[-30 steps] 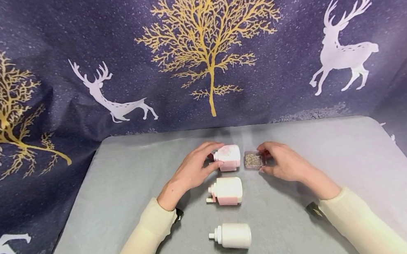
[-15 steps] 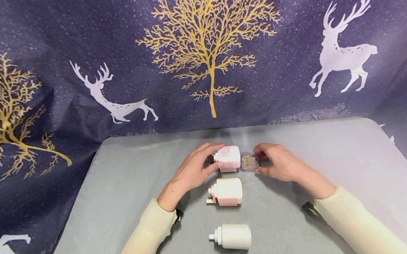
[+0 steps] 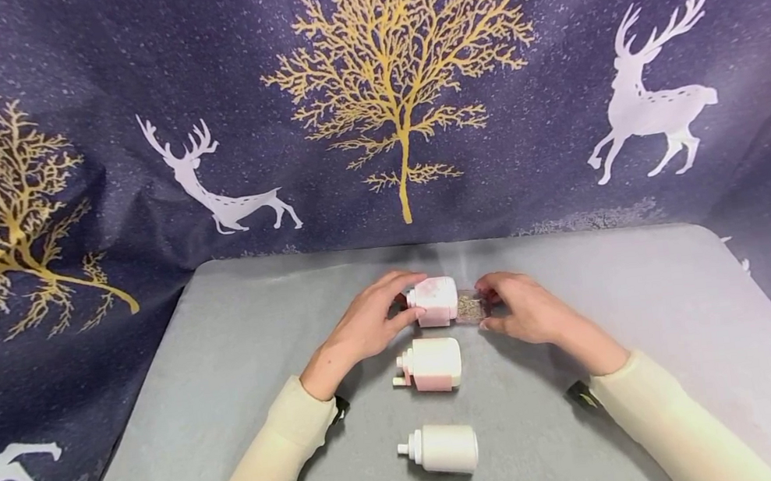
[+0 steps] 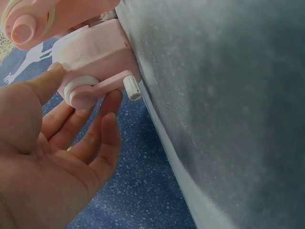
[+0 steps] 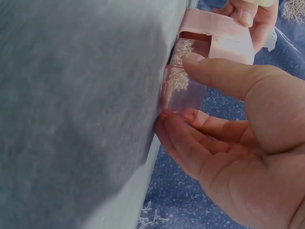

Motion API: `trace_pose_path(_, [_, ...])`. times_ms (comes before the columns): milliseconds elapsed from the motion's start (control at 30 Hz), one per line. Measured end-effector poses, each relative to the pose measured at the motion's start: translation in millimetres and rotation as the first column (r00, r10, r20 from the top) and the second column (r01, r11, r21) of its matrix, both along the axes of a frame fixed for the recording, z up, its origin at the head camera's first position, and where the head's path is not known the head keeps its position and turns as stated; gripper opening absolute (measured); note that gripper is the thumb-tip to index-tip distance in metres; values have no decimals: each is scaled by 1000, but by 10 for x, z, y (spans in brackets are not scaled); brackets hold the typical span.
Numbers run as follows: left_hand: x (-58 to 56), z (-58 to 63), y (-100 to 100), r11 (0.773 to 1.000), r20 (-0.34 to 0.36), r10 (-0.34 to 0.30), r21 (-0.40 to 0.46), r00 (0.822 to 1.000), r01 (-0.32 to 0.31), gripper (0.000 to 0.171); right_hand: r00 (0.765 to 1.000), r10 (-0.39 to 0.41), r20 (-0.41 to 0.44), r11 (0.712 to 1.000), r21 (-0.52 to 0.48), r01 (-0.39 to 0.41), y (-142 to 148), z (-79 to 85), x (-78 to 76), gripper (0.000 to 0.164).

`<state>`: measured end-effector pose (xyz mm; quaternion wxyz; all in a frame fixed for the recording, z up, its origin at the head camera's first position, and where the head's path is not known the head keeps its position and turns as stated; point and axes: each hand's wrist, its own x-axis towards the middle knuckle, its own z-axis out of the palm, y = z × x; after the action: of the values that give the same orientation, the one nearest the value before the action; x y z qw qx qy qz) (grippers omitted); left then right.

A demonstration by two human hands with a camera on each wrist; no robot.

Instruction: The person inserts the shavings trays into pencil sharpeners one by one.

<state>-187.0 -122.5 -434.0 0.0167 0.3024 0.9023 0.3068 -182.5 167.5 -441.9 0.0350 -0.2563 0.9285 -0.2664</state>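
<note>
At the far middle of the table lies a pink and white crank pencil sharpener (image 3: pixel 436 300), its crank (image 4: pixel 109 86) facing my left hand (image 3: pixel 366 321). That hand grips the sharpener's body between thumb and fingers. My right hand (image 3: pixel 527 308) pinches a clear pinkish shavings drawer (image 5: pixel 187 98), thumb on one side and fingers on the other. Pale pencil shavings (image 5: pixel 180 78) fill part of it. The drawer's front end is inside the opening in the sharpener's base, and the rest sticks out toward my right hand.
Nearer on the grey table (image 3: pixel 229 366) lie a second pink and white sharpener (image 3: pixel 435 364) and a cream-white one (image 3: pixel 447 448), lined up below the first. A dark blue cloth (image 3: pixel 506 181) with deer and trees hangs behind the table's far edge.
My right hand has moved left with the shavings drawer, from a gap beside the sharpener to partly inside its opening. My left hand has kept its grip in place.
</note>
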Motion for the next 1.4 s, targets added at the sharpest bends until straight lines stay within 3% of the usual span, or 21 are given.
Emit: trace_pose_path(1400, [-3, -12, 1, 1000, -42, -12, 18, 999, 13, 54, 996, 74, -46, 997, 19, -74, -213, 17, -41, 38])
